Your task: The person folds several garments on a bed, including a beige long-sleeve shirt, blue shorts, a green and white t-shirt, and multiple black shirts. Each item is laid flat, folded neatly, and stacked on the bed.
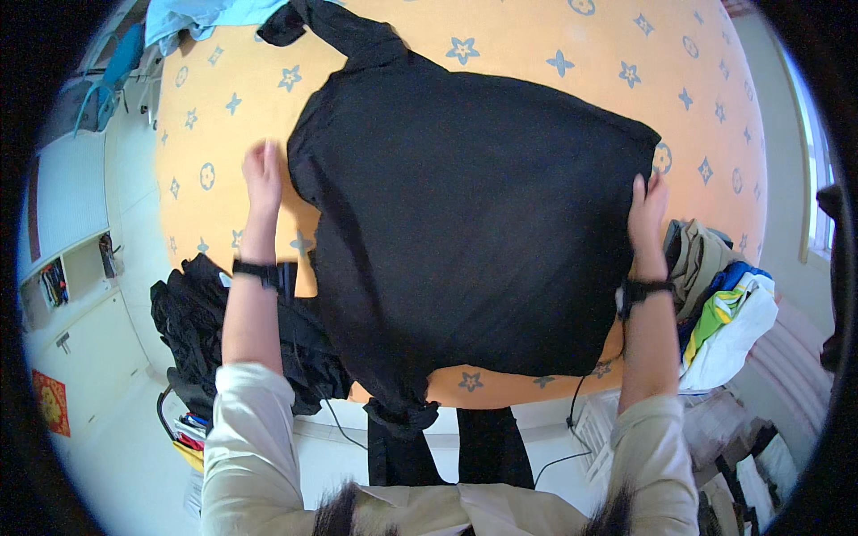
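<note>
A black long-sleeved top (474, 214) lies spread sideways over an orange bedsheet with grey flower shapes (554, 62). One sleeve stretches to the far left; the other hangs over the bed's near edge, its cuff bunched. My right hand (647, 214) is at the top's right edge, fingers and thumb closed on the fabric there. Slightly blurred, my left hand (262, 179) is raised just left of the top, apart from it, with nothing visible in its loosely extended fingers. Both wrists wear black bands.
Rumpled black clothes (192, 330) are heaped at the near left. At the right edge sits a stack of folded clothes (728, 313) in beige, blue, green and white. Light blue cloth (210, 22) lies far left. A dark cable (576, 424) hangs by the bed's near side.
</note>
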Available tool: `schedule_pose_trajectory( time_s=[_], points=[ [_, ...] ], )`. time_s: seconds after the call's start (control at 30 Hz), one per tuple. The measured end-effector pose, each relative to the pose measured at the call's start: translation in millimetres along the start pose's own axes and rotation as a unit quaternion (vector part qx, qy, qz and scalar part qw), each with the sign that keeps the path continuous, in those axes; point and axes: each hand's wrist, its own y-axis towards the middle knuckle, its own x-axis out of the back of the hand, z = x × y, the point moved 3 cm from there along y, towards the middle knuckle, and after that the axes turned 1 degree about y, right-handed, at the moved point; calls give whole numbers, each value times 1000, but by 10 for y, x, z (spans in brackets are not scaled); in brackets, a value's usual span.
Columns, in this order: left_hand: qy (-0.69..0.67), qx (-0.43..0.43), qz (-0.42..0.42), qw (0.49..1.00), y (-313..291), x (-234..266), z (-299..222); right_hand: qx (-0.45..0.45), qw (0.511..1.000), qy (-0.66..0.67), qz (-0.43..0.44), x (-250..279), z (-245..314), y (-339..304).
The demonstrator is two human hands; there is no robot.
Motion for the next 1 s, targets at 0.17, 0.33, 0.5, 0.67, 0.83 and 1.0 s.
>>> schedule_pose_trajectory(
  time_s=[0.17, 0.33, 0.5, 0.67, 0.83, 1.0],
  points=[
    [-61, 276, 176, 943, -1484, 504, -60, 14, 974, -203, 99, 375, 134, -1840],
    [-64, 269, 201, 940, -1890, 298, -506, -213, 972, -91, 47, 644, -392, -3205],
    [12, 240, -72, 968, -2055, 999, -341, -315, 946, 77, 22, 644, -1089, -3682],
    [-50, 508, 129, 850, -2359, 1134, -306, -348, 931, 96, 57, 739, -1206, -3673],
    [-303, 564, 174, 748, -2908, 1043, -1031, -429, 834, 346, -13, 841, -879, -3729],
    [-194, 546, 306, 755, -3755, 990, -1384, -397, 855, 328, -57, 938, -852, -3708]
  ],
)
